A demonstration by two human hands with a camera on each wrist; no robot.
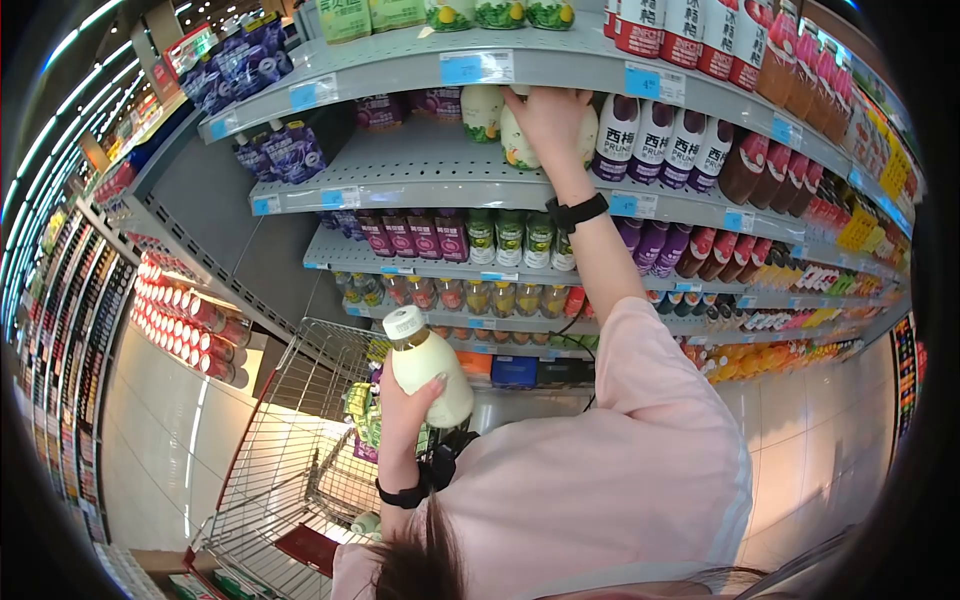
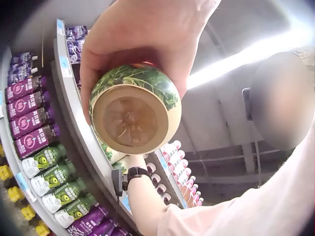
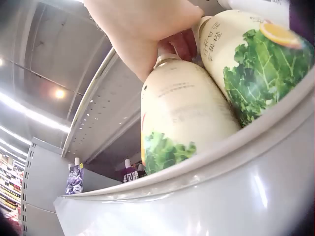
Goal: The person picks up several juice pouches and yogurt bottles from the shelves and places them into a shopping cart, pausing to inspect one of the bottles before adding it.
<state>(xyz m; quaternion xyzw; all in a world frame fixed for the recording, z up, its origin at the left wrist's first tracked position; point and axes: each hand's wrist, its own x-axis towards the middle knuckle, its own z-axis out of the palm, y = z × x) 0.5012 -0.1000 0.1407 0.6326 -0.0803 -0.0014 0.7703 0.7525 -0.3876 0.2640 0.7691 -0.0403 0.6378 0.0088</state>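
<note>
My left hand holds a cream-coloured juice bottle with a white cap, tilted over the trolley. Its round base and a band of green leaves on the label face the camera in the left wrist view, where the left hand wraps the bottle. Up at the shelf, my right hand grips the neck of another cream juice bottle. That bottle stands behind the shelf's raised lip, beside a matching bottle with leaves and an orange slice printed on it.
A wire shopping trolley with packages inside stands at the left. Prune juice bottles line the shelf right of the right hand, and purple pouches stand at its left end. The shelf edge carries price tags.
</note>
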